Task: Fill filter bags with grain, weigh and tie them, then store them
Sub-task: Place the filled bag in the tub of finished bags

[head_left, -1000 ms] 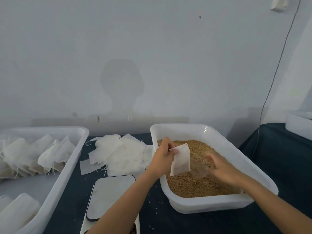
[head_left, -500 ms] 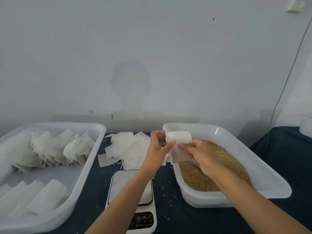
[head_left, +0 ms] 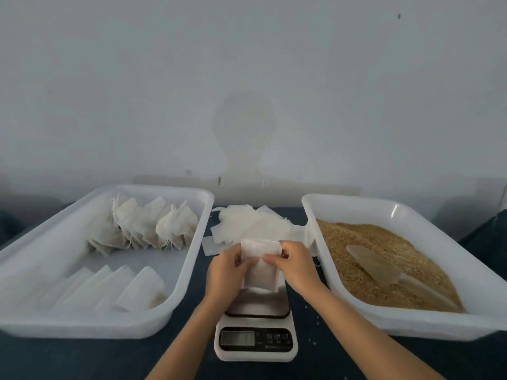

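A white filter bag [head_left: 262, 266] hangs upright over the platform of a small digital scale [head_left: 256, 327]. My left hand [head_left: 229, 270] pinches its upper left edge and my right hand [head_left: 295, 266] pinches its upper right edge. To the right, a white tub [head_left: 411, 215] holds brown grain [head_left: 370, 242] with a clear plastic scoop [head_left: 384, 267] lying on it. The white tub [head_left: 164, 311] on the left holds several filled, tied bags [head_left: 153, 226] at the back and several flat bags [head_left: 115, 292] at the front.
A loose pile of empty filter bags [head_left: 255, 226] lies on the dark tablecloth [head_left: 82, 357] behind the scale, between the two tubs. A pale wall stands close behind the table. A few spilled grains dot the cloth beside the scale.
The scoop has left my right hand and lies on the grain. Both hands carried the bag left from over the grain tub to above the scale. The view swung left.
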The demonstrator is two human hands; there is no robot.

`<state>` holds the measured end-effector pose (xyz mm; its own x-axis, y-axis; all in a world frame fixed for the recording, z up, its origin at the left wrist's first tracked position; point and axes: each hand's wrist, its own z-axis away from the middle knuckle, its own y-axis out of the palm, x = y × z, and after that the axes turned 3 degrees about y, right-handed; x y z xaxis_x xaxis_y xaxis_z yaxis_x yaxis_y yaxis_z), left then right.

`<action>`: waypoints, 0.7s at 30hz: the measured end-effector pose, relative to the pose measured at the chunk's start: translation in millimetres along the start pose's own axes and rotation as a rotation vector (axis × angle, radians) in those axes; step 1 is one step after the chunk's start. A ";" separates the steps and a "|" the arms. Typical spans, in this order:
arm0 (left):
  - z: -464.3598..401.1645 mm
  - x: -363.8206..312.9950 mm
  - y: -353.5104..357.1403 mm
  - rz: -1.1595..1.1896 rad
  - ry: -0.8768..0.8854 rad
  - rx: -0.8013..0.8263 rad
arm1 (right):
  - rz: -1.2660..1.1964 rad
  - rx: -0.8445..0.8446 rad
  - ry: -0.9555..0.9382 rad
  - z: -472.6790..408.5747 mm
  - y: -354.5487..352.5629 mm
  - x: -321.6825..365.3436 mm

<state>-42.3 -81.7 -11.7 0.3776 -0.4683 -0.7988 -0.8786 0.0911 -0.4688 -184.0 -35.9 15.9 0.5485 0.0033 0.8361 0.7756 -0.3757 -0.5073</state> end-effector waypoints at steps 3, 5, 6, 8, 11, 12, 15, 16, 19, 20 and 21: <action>2.7 8.1 -2.2 -0.025 -0.032 0.035 | 0.022 0.011 0.019 1.0 10.6 -10.2; 2.6 11.1 -1.1 -0.046 -0.020 0.052 | 0.047 0.012 0.015 0.2 13.7 -14.7; 1.8 11.6 -0.2 -0.067 -0.014 0.056 | 0.062 0.008 0.003 0.1 14.5 -16.0; -1.2 13.6 1.0 -0.077 -0.004 0.049 | 0.057 -0.014 -0.020 -0.9 14.4 -18.5; -5.3 15.2 -2.9 0.038 -0.007 -0.005 | -0.020 -0.060 -0.044 -2.2 9.7 -18.8; -6.1 15.2 -5.3 0.079 -0.005 -0.035 | -0.039 -0.081 -0.046 -2.9 7.0 -18.8; -7.3 16.8 -12.4 0.148 -0.005 -0.131 | -0.082 -0.153 -0.034 -5.0 -0.9 -21.1; -7.7 17.3 -14.0 0.152 -0.007 -0.162 | -0.091 -0.174 -0.025 -5.5 -3.1 -22.9; -8.8 20.6 -15.9 0.159 -0.019 -0.205 | -0.101 -0.200 -0.007 -5.8 -6.0 -28.4; -8.7 21.8 -15.9 0.161 -0.023 -0.203 | -0.099 -0.201 -0.005 -5.7 -5.8 -29.6; -8.4 22.8 -15.9 0.164 -0.027 -0.200 | -0.098 -0.200 -0.003 -5.5 -5.4 -30.2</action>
<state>-22.1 -101.2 -19.3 0.2307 -0.4380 -0.8689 -0.9681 -0.0130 -0.2504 -206.5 -39.0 -5.4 0.4747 0.0514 0.8787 0.7479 -0.5498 -0.3719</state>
